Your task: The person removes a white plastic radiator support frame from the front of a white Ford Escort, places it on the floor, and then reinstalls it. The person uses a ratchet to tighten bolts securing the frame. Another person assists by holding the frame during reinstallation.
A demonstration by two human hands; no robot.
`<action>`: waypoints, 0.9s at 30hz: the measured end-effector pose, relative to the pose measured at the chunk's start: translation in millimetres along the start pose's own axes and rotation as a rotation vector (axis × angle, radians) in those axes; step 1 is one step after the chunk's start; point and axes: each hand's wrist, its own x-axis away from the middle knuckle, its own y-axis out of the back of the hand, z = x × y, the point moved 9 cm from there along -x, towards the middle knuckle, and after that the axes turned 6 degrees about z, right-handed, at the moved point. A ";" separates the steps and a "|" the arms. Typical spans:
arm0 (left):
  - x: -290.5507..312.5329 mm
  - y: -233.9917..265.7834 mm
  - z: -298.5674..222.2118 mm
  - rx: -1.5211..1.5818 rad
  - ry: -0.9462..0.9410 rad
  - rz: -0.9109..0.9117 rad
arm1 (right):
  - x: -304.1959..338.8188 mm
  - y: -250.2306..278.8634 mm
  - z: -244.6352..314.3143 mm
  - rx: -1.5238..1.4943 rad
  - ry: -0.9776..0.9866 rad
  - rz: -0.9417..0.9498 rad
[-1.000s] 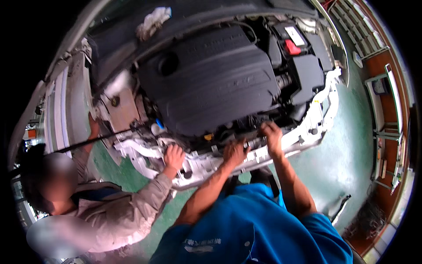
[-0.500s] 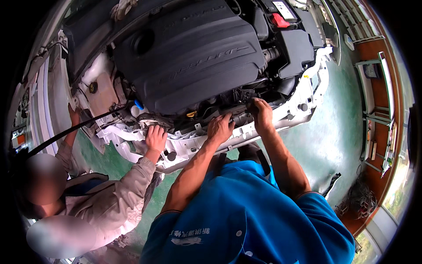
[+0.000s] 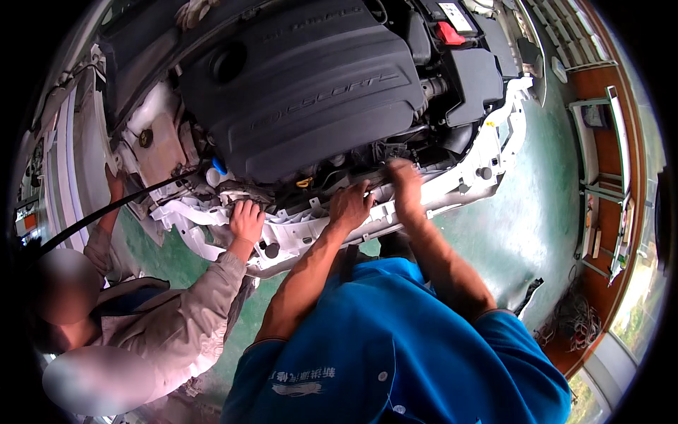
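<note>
The open engine bay of a car lies in front of me, with a large black engine cover [image 3: 311,92] in its middle. Along its front edge runs a white radiator support [image 3: 452,191]. My left hand [image 3: 351,206] is closed at the inner edge of this support; its curled fingertips hide what they hold. Just to its right, my right hand [image 3: 406,185] is over the same edge, beside dark parts in the gap before the engine cover. Motion smears its fingers. A yellow dipstick handle [image 3: 304,183] sticks up left of my hands.
On the left a co-worker in a beige jacket [image 3: 191,311] rests a hand [image 3: 247,220] on the support. A black prop rod [image 3: 120,203] slants there, near a blue cap [image 3: 219,167]. A red terminal cover [image 3: 450,33] is at the back right. Cables [image 3: 575,318] lie on the floor at right.
My right hand has moved left, closer to my left hand, and its fingers are now blurred. The left hand stays at about the same spot on the support.
</note>
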 end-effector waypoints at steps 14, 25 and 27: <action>5.7 -12.7 16.1 -0.061 -0.111 -0.155 | 32.0 -45.6 35.4 0.103 0.109 0.159; 9.8 6.4 1.7 -0.038 -0.035 -0.103 | 0.9 3.8 -3.9 -0.155 -0.133 0.103; 7.2 1.0 -3.1 -0.043 -0.162 -0.214 | 49.9 -56.6 5.5 0.314 0.174 0.173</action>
